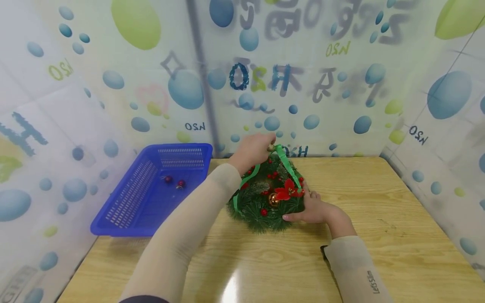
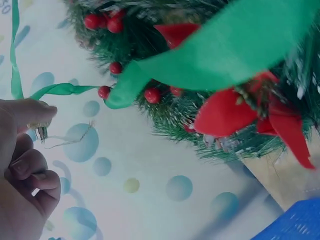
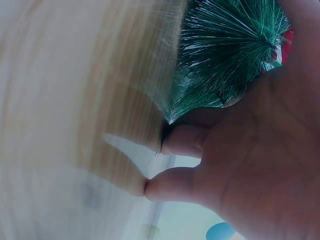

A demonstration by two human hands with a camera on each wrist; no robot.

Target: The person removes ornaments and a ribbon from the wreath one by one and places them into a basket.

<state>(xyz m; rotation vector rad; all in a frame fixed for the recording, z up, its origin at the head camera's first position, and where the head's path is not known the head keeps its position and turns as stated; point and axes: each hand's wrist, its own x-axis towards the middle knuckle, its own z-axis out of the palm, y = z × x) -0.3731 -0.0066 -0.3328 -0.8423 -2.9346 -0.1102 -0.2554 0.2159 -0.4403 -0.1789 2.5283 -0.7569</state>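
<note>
A green wreath point(image 1: 259, 219) lies on the wooden table, trimmed with red berries, a red poinsettia point(image 1: 286, 190) and a shiny gold ball point(image 1: 273, 199). Above it, my left hand point(image 1: 251, 151) pinches the raised top of a green ribbon loop point(image 1: 288, 165) together with a small gold bauble point(image 1: 271, 147). A thin thread hangs from the bauble's cap point(image 2: 41, 132) in the left wrist view. My right hand point(image 1: 316, 209) holds the wreath's right edge, thumb at the front. Two of its fingertips point(image 3: 175, 142) touch the table in the right wrist view; the others are partly hidden.
A blue plastic basket point(image 1: 151, 147) stands left of the wreath on the table point(image 1: 379, 202), with two small dark red baubles point(image 1: 181, 183) inside. Behind the table hangs a sheet point(image 1: 322, 97) printed with bubbles. My left forearm reaches across the basket's right side.
</note>
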